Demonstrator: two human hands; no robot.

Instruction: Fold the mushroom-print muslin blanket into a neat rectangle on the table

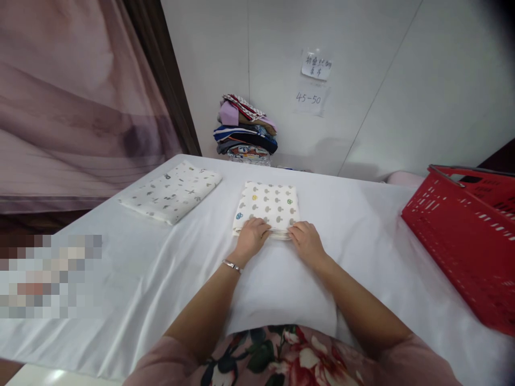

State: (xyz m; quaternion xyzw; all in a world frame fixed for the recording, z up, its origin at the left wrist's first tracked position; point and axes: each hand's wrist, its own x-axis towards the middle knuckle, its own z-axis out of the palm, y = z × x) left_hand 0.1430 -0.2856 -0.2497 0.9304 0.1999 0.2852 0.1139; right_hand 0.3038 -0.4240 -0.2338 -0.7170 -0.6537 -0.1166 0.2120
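Observation:
In front of me lies a folded white cloth [270, 203] printed with grey mushroom shapes and a few coloured ones. Its layers show along the near edge. My left hand [251, 238], with a bracelet on the wrist, grips that edge near the left corner, thumb toward the middle. At the right corner my right hand [308, 242] pinches the same edge. The fingertips under the fabric are partly hidden. Farther left, a second folded white cloth [173, 193] with small grey prints lies flat, apart from both hands.
A white sheet [181, 279] with wrinkles covers the table. On the right stands a red plastic basket [462, 236]. Beyond the far edge a pile of folded fabrics [245, 131] rests by the wall. A pink curtain [80, 96] hangs at left; paper signs [316, 67] are on the wall.

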